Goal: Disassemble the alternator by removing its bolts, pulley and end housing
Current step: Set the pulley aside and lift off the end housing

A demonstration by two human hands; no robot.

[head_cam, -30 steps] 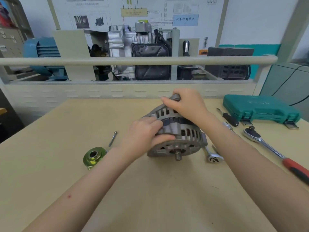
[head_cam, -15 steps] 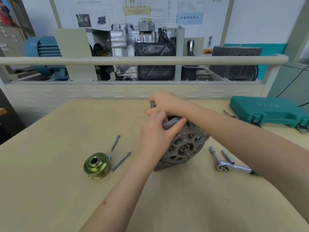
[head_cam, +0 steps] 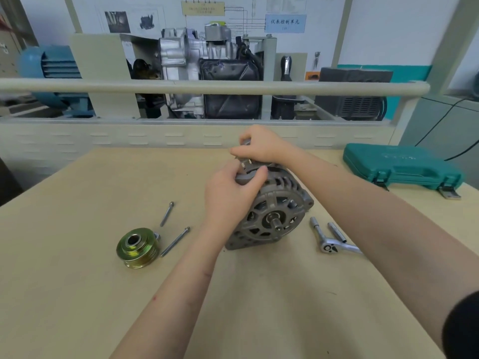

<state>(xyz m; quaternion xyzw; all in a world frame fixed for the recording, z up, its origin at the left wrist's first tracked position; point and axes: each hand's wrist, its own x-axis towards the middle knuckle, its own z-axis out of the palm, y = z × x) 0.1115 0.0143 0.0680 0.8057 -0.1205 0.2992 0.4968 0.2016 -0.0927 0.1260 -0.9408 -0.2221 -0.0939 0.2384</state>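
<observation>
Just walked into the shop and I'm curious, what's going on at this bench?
A person is taking apart an alternator on the table. The left hand and right hand both grip its upper part, and its bare shaft faces the camera. The pulley is already off and lies to the left beside two long bolts. A ratchet lies to the right and a closed green tool case sits further back.

Left of the gripped alternator (head_cam: 274,216): two bolts (head_cam: 166,214) (head_cam: 175,242) and a pulley (head_cam: 137,247) lie on the table (head_cam: 77,294), with open tabletop between them and the left hand (head_cam: 228,195). Right of it: ratchet (head_cam: 334,246) and socket extension (head_cam: 337,232), near; tool case (head_cam: 401,165) farther off. Behind the right hand (head_cam: 261,147): a rail (head_cam: 103,86) bars the way.
</observation>
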